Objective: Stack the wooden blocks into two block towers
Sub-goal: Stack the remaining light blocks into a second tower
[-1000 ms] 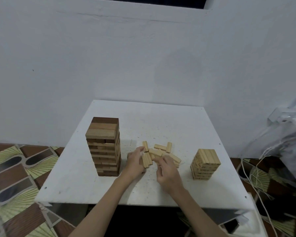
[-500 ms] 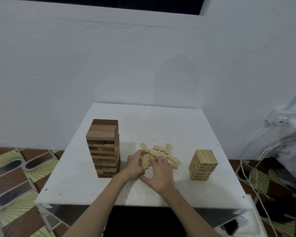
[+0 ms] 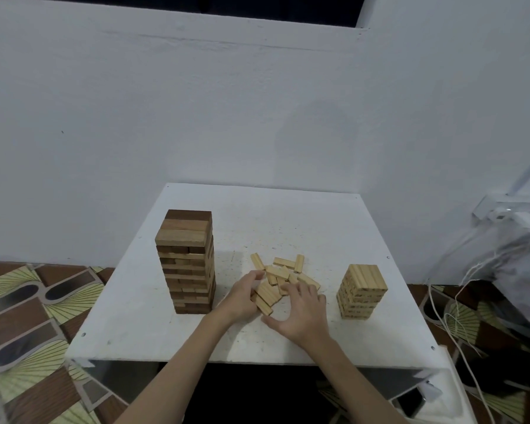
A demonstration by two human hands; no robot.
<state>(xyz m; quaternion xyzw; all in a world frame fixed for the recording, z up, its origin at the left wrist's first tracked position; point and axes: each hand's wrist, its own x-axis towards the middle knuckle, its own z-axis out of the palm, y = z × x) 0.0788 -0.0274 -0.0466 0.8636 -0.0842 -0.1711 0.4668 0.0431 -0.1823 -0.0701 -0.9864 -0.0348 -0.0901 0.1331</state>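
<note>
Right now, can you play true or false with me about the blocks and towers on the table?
1. The dark tower is taller than the light tower. True.
2. Loose blocks lie between the two towers. True.
3. The light tower stands on the person's left. False: it stands on the right; the dark one is on the left.
4. The left hand holds a few small light blocks. True.
5. The right hand rests on top of the dark tower. False: it is by the loose pile.
</note>
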